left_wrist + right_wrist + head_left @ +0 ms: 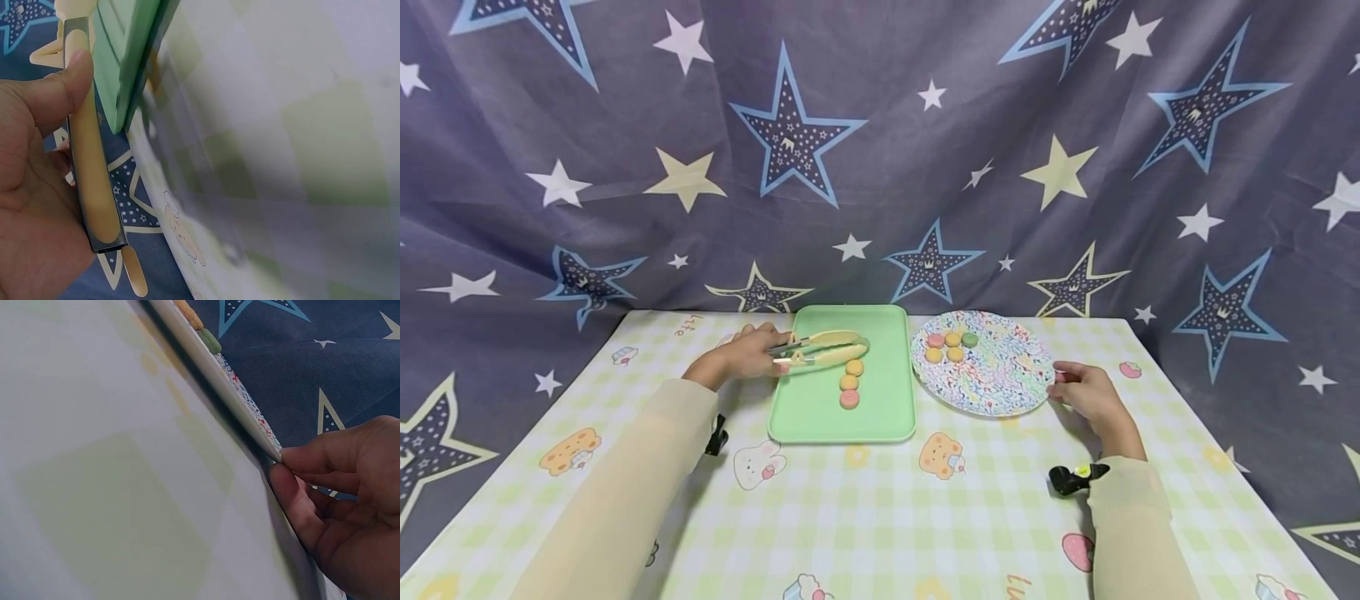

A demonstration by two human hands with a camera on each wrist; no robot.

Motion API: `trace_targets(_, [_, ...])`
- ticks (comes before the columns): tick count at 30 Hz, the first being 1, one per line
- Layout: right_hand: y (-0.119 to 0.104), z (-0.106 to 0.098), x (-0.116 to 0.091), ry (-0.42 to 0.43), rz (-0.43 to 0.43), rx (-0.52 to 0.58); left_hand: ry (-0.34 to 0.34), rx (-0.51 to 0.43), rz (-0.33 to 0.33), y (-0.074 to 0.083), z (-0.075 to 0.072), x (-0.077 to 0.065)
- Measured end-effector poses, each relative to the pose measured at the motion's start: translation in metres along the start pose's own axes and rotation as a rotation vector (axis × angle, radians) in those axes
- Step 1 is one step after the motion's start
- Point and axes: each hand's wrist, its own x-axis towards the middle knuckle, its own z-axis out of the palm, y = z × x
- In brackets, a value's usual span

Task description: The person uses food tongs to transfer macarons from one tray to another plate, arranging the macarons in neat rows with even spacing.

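My left hand (748, 350) grips a pair of tongs (94, 156) with cream-yellow tips and metal handles. The tongs reach over the light green tray (805, 408), their tips at a green macaron (863, 342). Whether they squeeze it is too small to tell. Below the tips, two yellow macarons (853, 367) and a pink macaron (849, 399) lie in a line on the tray. At the right, my right hand (1086, 396) pinches the rim of a round speckled plate (992, 387) between thumb and fingers. On the plate's left side are several macarons (953, 339): pink, yellow and green.
The tray and plate stand side by side at the back of a table (865, 517) with a green checked cloth. Behind it hangs a dark curtain (880, 167) with stars. A black wrist strap (1077, 478) sits at my right sleeve.
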Motion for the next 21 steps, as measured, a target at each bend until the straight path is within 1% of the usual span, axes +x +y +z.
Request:
trace_targets(8, [0.000, 0.001, 0.000, 0.002, 0.007, -0.008, 0.029, -0.013, 0.035, 0.002, -0.004, 0.001])
trace_targets(14, [-0.001, 0.001, -0.001, 0.002, 0.006, -0.013, 0.045, -0.008, 0.063, 0.008, -0.006, 0.003])
trace_targets(21, [-0.003, 0.000, -0.002, 0.002, -0.003, -0.009, 0.017, -0.021, 0.066, 0.016, -0.008, 0.010])
